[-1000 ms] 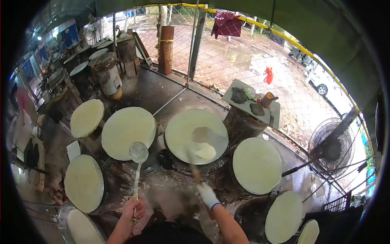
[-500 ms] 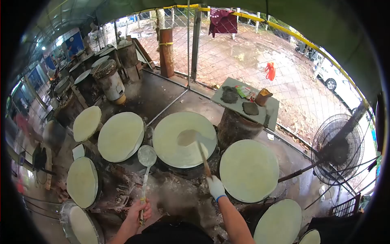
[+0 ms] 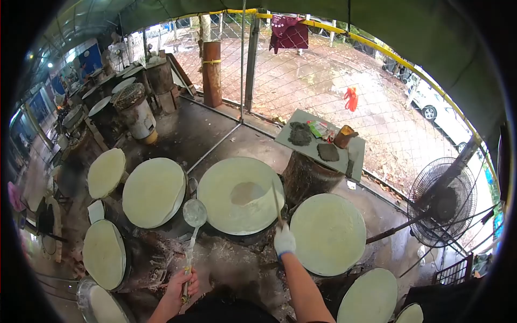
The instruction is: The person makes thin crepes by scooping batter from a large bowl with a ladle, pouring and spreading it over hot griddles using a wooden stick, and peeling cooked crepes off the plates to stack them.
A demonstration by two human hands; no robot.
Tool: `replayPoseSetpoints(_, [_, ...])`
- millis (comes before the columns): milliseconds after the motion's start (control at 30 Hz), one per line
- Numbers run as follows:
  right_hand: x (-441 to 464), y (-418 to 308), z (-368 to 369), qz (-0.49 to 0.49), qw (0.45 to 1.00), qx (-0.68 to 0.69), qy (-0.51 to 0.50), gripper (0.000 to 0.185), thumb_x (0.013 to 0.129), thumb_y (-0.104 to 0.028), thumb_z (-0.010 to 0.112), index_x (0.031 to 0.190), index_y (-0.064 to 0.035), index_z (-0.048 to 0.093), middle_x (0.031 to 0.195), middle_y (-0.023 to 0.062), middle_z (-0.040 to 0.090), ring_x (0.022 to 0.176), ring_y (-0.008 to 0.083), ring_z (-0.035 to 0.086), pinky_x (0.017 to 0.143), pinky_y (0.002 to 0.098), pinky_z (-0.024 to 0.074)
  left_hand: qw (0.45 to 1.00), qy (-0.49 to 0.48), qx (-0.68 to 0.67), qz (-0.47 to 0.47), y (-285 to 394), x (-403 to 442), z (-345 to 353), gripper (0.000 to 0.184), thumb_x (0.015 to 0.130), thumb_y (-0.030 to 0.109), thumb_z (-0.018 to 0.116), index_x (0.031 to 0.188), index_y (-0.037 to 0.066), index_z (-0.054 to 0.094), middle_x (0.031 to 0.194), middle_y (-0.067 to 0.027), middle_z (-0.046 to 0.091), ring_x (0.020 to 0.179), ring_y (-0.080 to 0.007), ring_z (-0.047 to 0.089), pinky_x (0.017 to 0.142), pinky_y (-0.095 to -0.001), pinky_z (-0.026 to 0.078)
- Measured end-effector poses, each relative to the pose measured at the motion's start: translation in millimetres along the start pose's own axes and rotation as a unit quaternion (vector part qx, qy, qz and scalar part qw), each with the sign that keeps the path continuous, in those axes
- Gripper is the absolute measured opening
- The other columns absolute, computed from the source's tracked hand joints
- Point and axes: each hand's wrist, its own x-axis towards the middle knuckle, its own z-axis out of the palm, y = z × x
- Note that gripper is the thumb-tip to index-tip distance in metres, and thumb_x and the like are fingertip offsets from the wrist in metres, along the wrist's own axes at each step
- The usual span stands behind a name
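My left hand (image 3: 182,286), bare, is closed round the handle of a ladle (image 3: 194,213). The ladle's batter-coated bowl hangs beside the near left rim of the middle griddle. In a white glove with a blue cuff, my right hand (image 3: 284,240) grips a wooden spreader (image 3: 278,203), whose far end lies over the right part of that griddle. Pale batter (image 3: 218,207) coats the round griddle, apart from a darker patch (image 3: 246,193) near its centre. The spreader appears nearly edge-on, so its blade shape is hard to make out.
More batter-covered griddles stand around, one at right (image 3: 327,234), one at left (image 3: 153,192) and several others. Behind, a board (image 3: 344,156) on a drum bears dark cloths and a brown pot (image 3: 344,137). A fan (image 3: 442,202) stands at right, before a wire fence (image 3: 318,64).
My right hand has shifted slightly, and the spreader has swung right, away from the central patch towards the griddle's right rim. The ladle stays in my left hand. The whole view has tilted slightly.
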Motion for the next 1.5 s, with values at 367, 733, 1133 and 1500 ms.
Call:
replayPoseSetpoints(367, [-16,-52,22,-0.001,0.988,0.151,0.027,0.049,0.093,-0.033,0.047,0.137,-0.0106,0.046,0.118,0.0257,0.059,0.109,0.0387,0.058,0.092,0.041,0.0443,0.998,0.047,-0.015,-0.049,35,3,-27,0.017,0.092,0.01,0.049,0.108,0.005,0.045,0.074,-0.0056,0.045,0.052,-0.0147,0.042,0.044,-0.0277,0.034])
replayPoseSetpoints(733, [-33,-8,39,0.003,0.986,0.135,0.101,0.045,0.092,-0.033,0.052,0.132,-0.0117,0.052,0.12,0.0216,0.059,0.115,0.0353,0.055,0.096,0.0364,0.0425,0.996,0.047,0.031,-0.062,58,13,-34,0.019,0.088,0.006,0.052,0.106,0.004,0.044,0.072,-0.0055,0.045,0.051,-0.014,0.042,0.044,-0.0273,0.033])
replayPoseSetpoints(1133, [-12,1,114,-0.009,0.964,0.264,-0.015,0.042,0.093,-0.019,0.054,0.129,0.0017,0.053,0.097,0.0057,0.063,0.073,0.0078,0.051,0.066,0.0229,0.0441,0.993,0.072,0.041,-0.084,61,24,-32,0.018,0.087,-0.001,0.055,0.101,0.004,0.045,0.071,-0.0066,0.046,0.055,-0.0155,0.046,0.047,-0.0287,0.037])
replayPoseSetpoints(1500, [18,-68,10,-0.078,0.993,-0.007,-0.084,0.042,0.089,-0.032,0.054,0.126,-0.0108,0.058,0.112,0.0226,0.063,0.108,0.0365,0.059,0.091,0.0386,0.0458,0.99,0.104,0.048,-0.086,35,36,-23,0.018,0.086,-0.003,0.054,0.1,0.004,0.046,0.069,-0.006,0.046,0.052,-0.0149,0.045,0.046,-0.0287,0.038])
